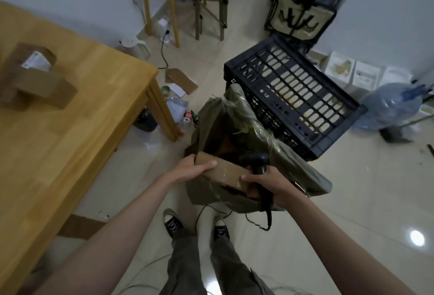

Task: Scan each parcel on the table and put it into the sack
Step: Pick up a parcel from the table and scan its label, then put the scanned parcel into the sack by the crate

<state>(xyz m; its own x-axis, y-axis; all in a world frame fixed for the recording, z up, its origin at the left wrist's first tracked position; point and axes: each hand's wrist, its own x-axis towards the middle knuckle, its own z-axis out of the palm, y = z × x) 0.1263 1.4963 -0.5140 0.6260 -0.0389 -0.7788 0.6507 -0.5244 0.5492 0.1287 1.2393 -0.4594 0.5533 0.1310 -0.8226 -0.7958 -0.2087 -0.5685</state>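
Head view, looking down past both forearms to a tiled floor. Left hand (192, 168) grips the left end of a brown cardboard parcel (225, 173), thumb laid along its top face and fingers curled over the far edge. Right hand (265, 184) pinches the parcel's right end with thumb and forefinger while its other fingers wrap the handle of a black barcode scanner (257, 165) — the scanner's cable hangs below the hand. Parcel sits level across the open mouth of an olive-green sack (234, 116), partly inside its near rim. Sack stands on the floor, leaning against a black slatted crate (293, 92). On the wooden desk (82, 111), near its far left edge, lie two more brown parcels (32, 76) — one stacked crosswise on the other, the upper bearing a white label.
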